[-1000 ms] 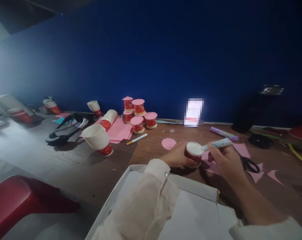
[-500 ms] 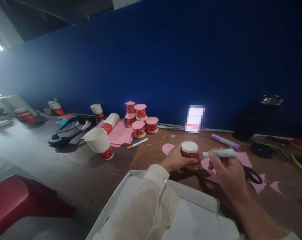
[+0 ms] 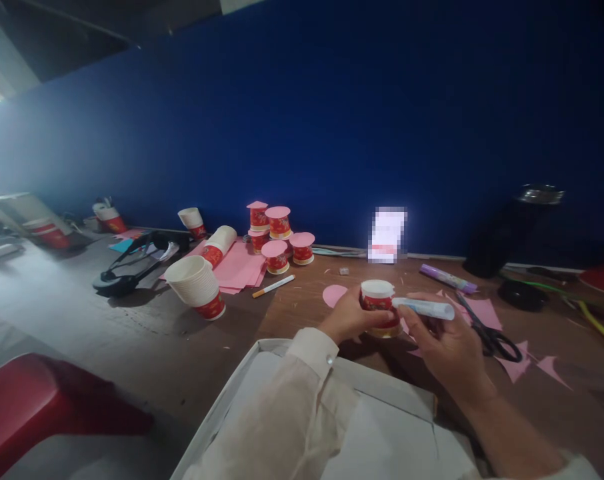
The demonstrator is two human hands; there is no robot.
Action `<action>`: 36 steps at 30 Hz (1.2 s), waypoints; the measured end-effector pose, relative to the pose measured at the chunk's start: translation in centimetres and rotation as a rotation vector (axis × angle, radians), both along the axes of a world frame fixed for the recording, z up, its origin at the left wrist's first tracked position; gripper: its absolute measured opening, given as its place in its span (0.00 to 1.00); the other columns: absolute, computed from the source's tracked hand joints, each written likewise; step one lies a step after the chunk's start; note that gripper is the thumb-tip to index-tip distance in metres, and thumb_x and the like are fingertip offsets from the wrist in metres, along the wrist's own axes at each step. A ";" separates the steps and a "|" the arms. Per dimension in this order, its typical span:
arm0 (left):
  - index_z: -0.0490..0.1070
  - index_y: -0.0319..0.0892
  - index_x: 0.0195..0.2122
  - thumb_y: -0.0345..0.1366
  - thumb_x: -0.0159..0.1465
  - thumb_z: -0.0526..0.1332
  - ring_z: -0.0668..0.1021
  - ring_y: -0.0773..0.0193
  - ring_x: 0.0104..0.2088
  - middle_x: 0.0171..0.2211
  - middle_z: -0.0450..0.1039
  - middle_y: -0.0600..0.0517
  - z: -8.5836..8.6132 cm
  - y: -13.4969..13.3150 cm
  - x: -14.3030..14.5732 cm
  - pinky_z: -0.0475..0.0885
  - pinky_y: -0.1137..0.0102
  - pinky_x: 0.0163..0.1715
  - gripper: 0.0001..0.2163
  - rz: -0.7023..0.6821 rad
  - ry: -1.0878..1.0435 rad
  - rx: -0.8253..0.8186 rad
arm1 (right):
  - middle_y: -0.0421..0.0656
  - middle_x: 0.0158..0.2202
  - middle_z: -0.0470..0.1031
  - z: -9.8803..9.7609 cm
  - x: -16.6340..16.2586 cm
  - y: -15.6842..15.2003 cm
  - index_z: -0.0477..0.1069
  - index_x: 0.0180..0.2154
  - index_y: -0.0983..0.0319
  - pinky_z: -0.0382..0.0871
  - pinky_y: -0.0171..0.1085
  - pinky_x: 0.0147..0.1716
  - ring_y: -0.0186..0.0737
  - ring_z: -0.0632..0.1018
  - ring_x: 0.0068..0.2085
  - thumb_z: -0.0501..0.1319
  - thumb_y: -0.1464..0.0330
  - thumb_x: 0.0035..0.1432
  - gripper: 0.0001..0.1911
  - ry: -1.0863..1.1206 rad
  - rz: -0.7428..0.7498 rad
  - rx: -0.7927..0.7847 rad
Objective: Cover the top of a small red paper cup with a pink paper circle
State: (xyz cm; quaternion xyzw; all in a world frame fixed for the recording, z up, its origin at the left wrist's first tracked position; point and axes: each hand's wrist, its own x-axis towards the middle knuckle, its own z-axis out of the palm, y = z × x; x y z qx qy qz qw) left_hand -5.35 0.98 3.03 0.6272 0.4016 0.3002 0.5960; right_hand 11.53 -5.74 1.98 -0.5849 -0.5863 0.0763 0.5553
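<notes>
My left hand is wrapped round a short red paper cup, which stands with its white end up and its wider rim down. In my right hand is a slim whitish glue stick, gripped between thumb and fingers. Its left tip is against or very close to the cup's upper right side; contact is hard to make out. Just left of the cup lies a pink paper circle. Black-handled scissors and pink paper scraps lie to the right of my right hand.
Several red cups topped with pink paper stand at the back. Left of them are pink sheets, a stack of paper cups and a marker. A purple tube, a lit phone and a dark bottle stand or lie rightward.
My right hand has moved left, bringing the glue stick's tip to the cup's side. The scissors now show more fully. My left hand keeps its hold on the cup.
</notes>
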 end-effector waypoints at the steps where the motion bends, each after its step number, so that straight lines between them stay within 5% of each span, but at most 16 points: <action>1: 0.71 0.42 0.55 0.44 0.51 0.75 0.81 0.54 0.37 0.45 0.79 0.44 0.1 -0.1 0.0 0.79 0.64 0.30 0.32 -0.002 -0.004 0.004 | 0.43 0.39 0.80 0.0 0.0 0.0 0.77 0.42 0.57 0.72 0.40 0.34 0.40 0.78 0.33 0.65 0.55 0.60 0.14 -0.018 -0.006 0.007; 15: 0.74 0.42 0.51 0.41 0.51 0.75 0.80 0.60 0.32 0.42 0.80 0.45 0.4 -0.4 0.2 0.74 0.74 0.23 0.27 -0.031 0.005 0.051 | 0.43 0.36 0.80 0.7 -0.1 -0.1 0.77 0.42 0.58 0.71 0.38 0.30 0.38 0.77 0.29 0.64 0.51 0.59 0.19 0.020 -0.061 -0.079; 25: 0.72 0.42 0.55 0.45 0.50 0.77 0.81 0.59 0.36 0.44 0.80 0.44 -0.6 0.0 0.2 0.79 0.63 0.38 0.32 -0.089 -0.070 0.006 | 0.44 0.34 0.80 1.3 -0.1 -0.3 0.75 0.41 0.58 0.73 0.41 0.34 0.41 0.78 0.30 0.63 0.51 0.59 0.19 0.114 -0.032 -0.036; 36: 0.73 0.41 0.51 0.40 0.51 0.76 0.81 0.57 0.36 0.42 0.80 0.46 0.5 -0.5 0.3 0.78 0.66 0.33 0.27 -0.011 -0.059 0.037 | 0.44 0.30 0.80 1.2 -0.3 -0.3 0.76 0.38 0.59 0.71 0.40 0.31 0.42 0.78 0.29 0.63 0.49 0.58 0.21 0.043 -0.071 -0.134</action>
